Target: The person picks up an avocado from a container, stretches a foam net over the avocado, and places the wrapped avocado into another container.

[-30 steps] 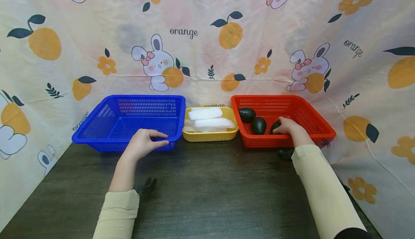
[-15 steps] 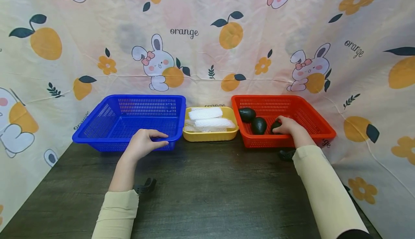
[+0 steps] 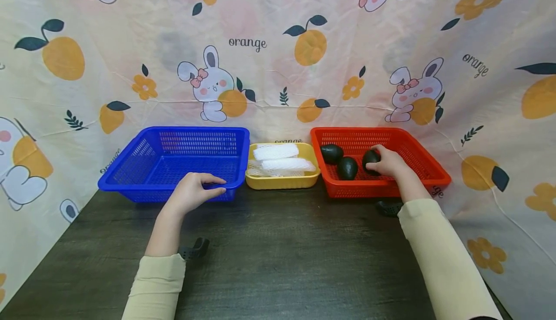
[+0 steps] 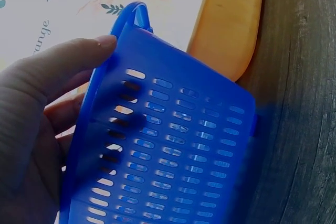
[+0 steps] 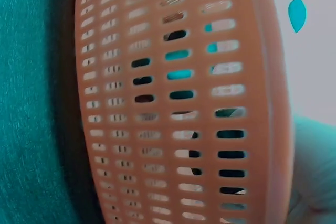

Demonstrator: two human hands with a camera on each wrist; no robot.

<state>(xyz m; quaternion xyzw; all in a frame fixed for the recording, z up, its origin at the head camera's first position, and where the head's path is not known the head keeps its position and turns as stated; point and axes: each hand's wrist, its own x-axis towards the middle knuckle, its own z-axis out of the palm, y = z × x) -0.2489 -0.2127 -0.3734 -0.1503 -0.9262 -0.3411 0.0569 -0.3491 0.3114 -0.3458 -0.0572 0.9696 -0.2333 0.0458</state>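
Note:
My right hand (image 3: pixel 389 161) pinches a dark green avocado (image 3: pixel 370 160) between thumb and fingers, over the red basket (image 3: pixel 427 168). Two more avocados, one (image 3: pixel 332 154) behind the other (image 3: pixel 347 168), lie at the left of that basket. In the right wrist view the slotted basket wall (image 5: pixel 257 129) hides most of the work, with part of the hand (image 5: pixel 315 166) past the rim. My left hand (image 3: pixel 191 193) grips the near right rim of the blue basket (image 3: pixel 130 183); the left wrist view has the thumb on the rim and the fingers behind the slotted wall (image 4: pixel 173 129).
Between the two baskets stands a small yellow basket (image 3: pixel 282 183) with white foam net sleeves (image 3: pixel 282 158) in it. All three stand in a row on a dark wooden table (image 3: pixel 278 257). A printed cloth (image 3: pixel 269 78) hangs right behind them.
My right hand has moved slightly up and away with the avocado, which now shows more fully. The left hand has stayed at the blue rim.

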